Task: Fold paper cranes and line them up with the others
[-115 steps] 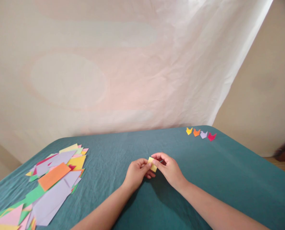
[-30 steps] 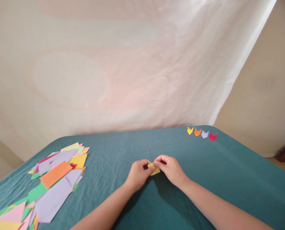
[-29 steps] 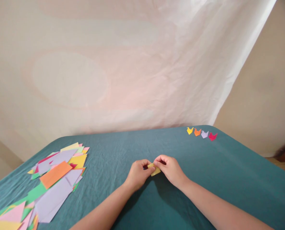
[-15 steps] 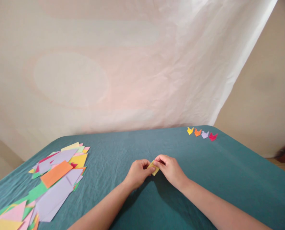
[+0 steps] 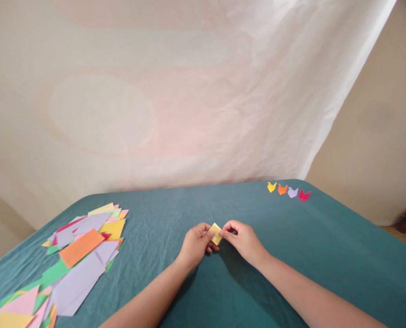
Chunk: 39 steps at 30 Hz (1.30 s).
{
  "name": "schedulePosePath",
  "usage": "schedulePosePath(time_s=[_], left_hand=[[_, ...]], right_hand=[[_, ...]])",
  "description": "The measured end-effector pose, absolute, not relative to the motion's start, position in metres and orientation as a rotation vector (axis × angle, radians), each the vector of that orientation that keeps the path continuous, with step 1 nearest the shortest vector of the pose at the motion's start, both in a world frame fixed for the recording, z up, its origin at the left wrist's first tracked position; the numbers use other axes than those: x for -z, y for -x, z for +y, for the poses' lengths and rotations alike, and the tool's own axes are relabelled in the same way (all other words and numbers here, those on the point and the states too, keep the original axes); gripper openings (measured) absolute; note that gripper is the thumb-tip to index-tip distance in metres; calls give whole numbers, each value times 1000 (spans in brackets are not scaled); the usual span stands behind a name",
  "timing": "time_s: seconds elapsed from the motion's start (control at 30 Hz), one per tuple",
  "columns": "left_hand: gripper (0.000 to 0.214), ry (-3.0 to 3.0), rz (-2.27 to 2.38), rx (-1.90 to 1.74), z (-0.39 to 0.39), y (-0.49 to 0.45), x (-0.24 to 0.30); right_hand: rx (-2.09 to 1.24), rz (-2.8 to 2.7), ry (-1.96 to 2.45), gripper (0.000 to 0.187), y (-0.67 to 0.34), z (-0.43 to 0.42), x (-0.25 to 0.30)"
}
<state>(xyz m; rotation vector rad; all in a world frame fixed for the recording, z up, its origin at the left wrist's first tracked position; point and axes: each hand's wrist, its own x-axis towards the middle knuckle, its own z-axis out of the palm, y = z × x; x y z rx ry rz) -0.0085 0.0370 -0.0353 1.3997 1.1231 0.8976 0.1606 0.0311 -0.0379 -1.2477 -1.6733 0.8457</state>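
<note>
Between my hands, a little above the cloth, is a small yellow folded paper [image 5: 215,233], diamond-shaped with one corner pointing away from me. My left hand [image 5: 196,243] pinches its left corner between thumb and fingers, with some fingertips showing beneath it. At the right corner, the thumb and forefinger of my right hand [image 5: 243,239] pinch the paper. The inner folds are too small to make out.
A green cloth [image 5: 161,209] covers the table. Loose coloured paper sheets [image 5: 81,248] are heaped on the left. At the far right stand several small folded paper birds [image 5: 292,192] in a row. A pale sheet [image 5: 189,91] hangs behind.
The yellow paper has turned to show its diamond face, and its top corner points away from me. My left fingers have shifted partly under it, and my right fingers have moved to its right corner.
</note>
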Motion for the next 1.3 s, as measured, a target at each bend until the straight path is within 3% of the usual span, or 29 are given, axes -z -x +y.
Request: schedulePosePath(time_s=[0.1,0.27,0.43,0.57,0.83,1.3], left_hand=[[23,-1466,1118,-948,36,9,36],[19,-1710,1254,-1030,33,12,27],[17,-1871,1296,-940,31,14,15],[18,-1899,1270,-884,29,13,17],[21,-1476,1179,-964,27,1,25],[23,-1278,1079,-897,28,1,27]], right_hand=[[-944,-1698,1214,22,-159,30,37],[-836,-1788,1256,21,-157,27,38],[-912,-1723,1180,14,-155,26,40],[-1028,-1577,1139,21,-157,29,40],[-1298,-1318,1063,31,-155,31,44],[-1297,-1065,1035,28,-158,34,41]])
